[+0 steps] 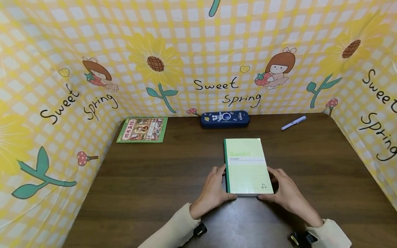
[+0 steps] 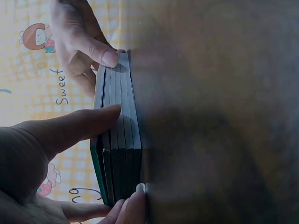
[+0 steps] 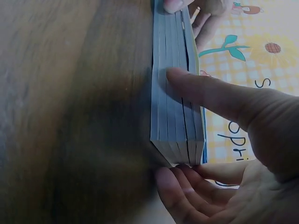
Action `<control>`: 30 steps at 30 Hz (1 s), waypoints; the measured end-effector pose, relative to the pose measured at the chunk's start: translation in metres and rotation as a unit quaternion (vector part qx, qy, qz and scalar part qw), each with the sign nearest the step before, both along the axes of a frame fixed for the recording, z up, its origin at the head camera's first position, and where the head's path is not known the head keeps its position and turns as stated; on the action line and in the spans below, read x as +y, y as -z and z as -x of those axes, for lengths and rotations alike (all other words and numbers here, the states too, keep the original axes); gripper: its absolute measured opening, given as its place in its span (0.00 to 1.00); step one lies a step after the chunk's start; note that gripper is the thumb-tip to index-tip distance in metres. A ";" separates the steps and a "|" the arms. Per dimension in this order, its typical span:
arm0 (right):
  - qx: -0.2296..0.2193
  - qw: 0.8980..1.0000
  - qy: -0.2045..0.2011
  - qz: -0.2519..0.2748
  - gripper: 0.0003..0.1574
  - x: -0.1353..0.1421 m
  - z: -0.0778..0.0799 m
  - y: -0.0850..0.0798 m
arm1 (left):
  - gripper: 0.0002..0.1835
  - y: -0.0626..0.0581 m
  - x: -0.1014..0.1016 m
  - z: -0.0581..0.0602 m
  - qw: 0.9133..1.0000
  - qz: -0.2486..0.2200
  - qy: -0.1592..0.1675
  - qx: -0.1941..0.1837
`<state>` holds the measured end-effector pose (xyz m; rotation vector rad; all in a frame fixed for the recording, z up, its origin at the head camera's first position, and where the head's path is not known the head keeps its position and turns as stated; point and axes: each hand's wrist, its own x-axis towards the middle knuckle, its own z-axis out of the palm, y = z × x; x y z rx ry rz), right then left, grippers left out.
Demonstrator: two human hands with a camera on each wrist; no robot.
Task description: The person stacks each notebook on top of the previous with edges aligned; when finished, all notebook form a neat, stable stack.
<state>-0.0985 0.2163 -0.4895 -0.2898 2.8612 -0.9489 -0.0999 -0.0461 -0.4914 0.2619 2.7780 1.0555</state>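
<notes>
A stack of several notebooks lies on the brown table, its top cover pale green with "Gambit" printed on it and a dark green spine on the left. My left hand grips the stack's near left corner, thumb on the near edge and fingers along the spine side. At the near right corner, my right hand holds it likewise, thumb on the near edge and fingers against the right side. Both wrist views show the layered page edges between the thumbs and the fingertips. The notebooks' edges look roughly lined up.
At the back stands a dark blue pencil case with space pictures. A green-bordered picture book lies back left, and a pale lilac pen back right. Yellow checked cloth walls the table at the back and sides.
</notes>
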 end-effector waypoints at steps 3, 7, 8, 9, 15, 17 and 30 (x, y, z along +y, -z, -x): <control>0.009 1.000 0.004 -0.002 0.67 -0.001 0.000 0.000 | 0.59 -0.001 0.000 0.001 1.000 0.007 0.001 0.003; 0.008 1.000 0.008 -0.004 0.67 -0.001 0.001 -0.001 | 0.59 -0.001 0.000 0.002 1.000 0.010 0.002 0.005; 0.008 1.000 0.008 -0.004 0.67 -0.001 0.001 -0.001 | 0.59 -0.001 0.000 0.002 1.000 0.012 0.002 0.005; 0.007 1.000 0.009 -0.005 0.66 -0.001 0.002 0.000 | 0.59 -0.001 0.000 0.002 1.000 0.013 0.002 0.006; 0.005 1.000 0.014 -0.006 0.66 -0.001 0.003 0.001 | 0.59 0.000 0.001 0.003 1.000 0.017 0.002 0.008; 0.003 1.000 0.015 -0.008 0.66 0.000 0.002 0.001 | 0.58 0.000 0.001 0.002 1.000 0.015 0.002 0.006; -0.008 1.000 -0.006 -0.009 0.73 0.002 0.001 0.000 | 0.64 0.000 -0.003 0.001 1.000 -0.012 0.013 -0.025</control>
